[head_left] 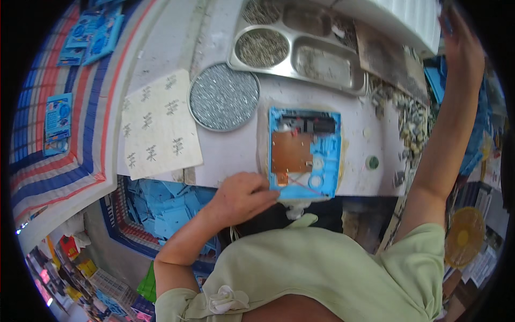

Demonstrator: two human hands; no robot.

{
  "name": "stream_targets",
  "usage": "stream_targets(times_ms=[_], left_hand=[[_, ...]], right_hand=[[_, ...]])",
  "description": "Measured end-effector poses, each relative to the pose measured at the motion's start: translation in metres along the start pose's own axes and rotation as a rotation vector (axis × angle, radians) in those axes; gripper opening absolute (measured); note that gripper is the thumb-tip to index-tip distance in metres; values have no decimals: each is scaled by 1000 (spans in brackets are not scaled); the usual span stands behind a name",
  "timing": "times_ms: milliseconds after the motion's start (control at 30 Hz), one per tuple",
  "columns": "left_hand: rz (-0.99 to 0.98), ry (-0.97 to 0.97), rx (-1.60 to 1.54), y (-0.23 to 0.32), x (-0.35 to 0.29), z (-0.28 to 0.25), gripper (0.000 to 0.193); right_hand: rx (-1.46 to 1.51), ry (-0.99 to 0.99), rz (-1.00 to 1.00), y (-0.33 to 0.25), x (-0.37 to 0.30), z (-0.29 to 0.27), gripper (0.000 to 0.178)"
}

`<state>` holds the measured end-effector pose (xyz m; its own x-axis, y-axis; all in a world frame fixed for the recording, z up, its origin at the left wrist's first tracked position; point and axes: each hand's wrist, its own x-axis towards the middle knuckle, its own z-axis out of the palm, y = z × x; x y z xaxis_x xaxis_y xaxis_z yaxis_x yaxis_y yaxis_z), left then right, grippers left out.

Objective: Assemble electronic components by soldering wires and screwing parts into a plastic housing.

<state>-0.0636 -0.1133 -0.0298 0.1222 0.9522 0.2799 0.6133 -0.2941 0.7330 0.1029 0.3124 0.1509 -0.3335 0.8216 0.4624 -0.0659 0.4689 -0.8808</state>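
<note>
Judging the blue case (325,147) on the table (228,153), I expect light, stiff plastic and a fragile brown board (291,152); I'd hold its side walls. The left hand (241,197) bends at its near-left corner; I cannot tell either its grip or that of the outstretched right hand (460,40).

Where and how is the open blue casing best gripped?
Probably the casing by its left and right side walls, coming from the near edge: it lies flat, open face up, with the brown board and dark parts inside. The left hand is at its near-left corner.
</note>
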Motion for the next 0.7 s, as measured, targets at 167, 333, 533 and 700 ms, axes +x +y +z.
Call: stream_targets(times_ms=[167,333,533,700], left_hand=[[-16,-15,19,2,-5,2,31],[-37,-21,30,6,-5,0,33],[-56,-5,52,7,-8,3,32],[-52,10,48,8,-8,4,28]], right_hand=[[-251,-640,143,-4,-255,11,19],[-429,-654,-203,14,-309,23,22],[-469,-647,-320,19,-304,24,27],[-385,-705,-319,25,-300,22,29]])
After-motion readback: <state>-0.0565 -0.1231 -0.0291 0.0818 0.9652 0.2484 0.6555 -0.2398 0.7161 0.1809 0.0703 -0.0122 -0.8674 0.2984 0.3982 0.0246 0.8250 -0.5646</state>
